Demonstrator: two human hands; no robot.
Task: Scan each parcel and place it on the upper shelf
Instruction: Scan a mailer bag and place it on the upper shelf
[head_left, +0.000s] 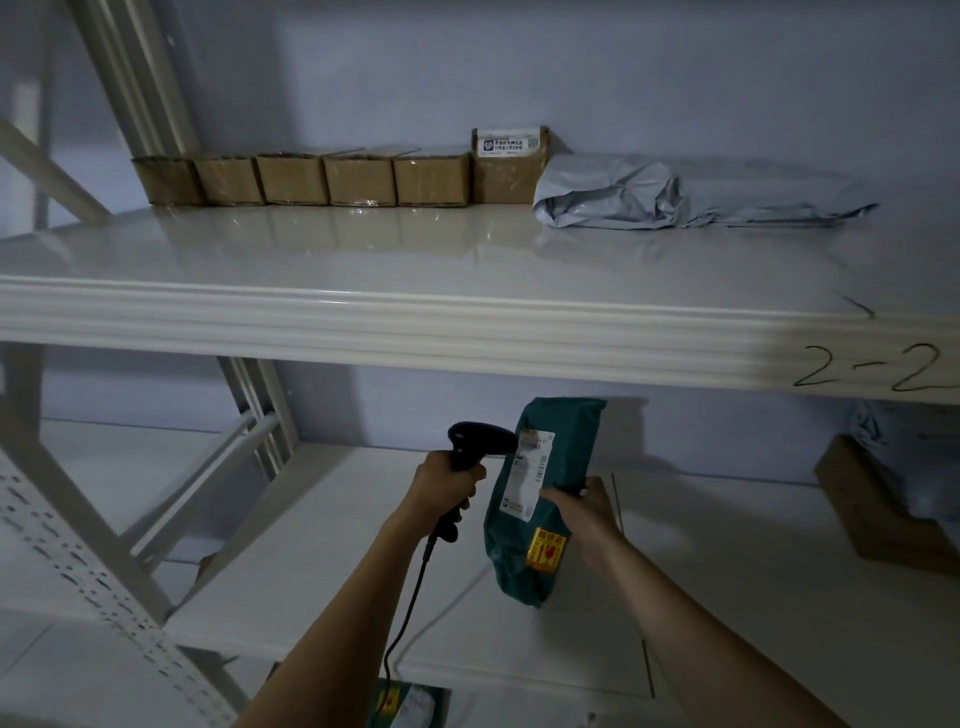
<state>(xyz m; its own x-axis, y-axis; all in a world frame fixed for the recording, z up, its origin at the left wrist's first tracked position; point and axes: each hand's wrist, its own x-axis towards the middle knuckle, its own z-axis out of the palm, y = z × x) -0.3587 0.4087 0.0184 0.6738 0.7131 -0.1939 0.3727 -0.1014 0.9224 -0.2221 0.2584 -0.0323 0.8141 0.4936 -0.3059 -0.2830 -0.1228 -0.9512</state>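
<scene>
— Hands?
— My left hand (448, 480) grips the black scanner (480, 441); my right hand (582, 512) holds the green parcel (550, 467) upright, label touching the scanner's head.
— Location?
— Below the upper shelf (415, 322), marked "2-2".
— On that shelf?
— Six cardboard boxes (332, 179) rowed at the back; grey mailer bag (675, 195) just beside them.

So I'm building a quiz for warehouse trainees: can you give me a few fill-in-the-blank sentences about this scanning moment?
1. The left hand grips a black ____.
2. The right hand holds a ____-coloured parcel.
3. The handwritten mark on the upper shelf edge reads ____.
4. Right of the cardboard boxes lies a crumpled ____ mailer bag.

Missing words: scanner; green; 2-2; grey
</scene>
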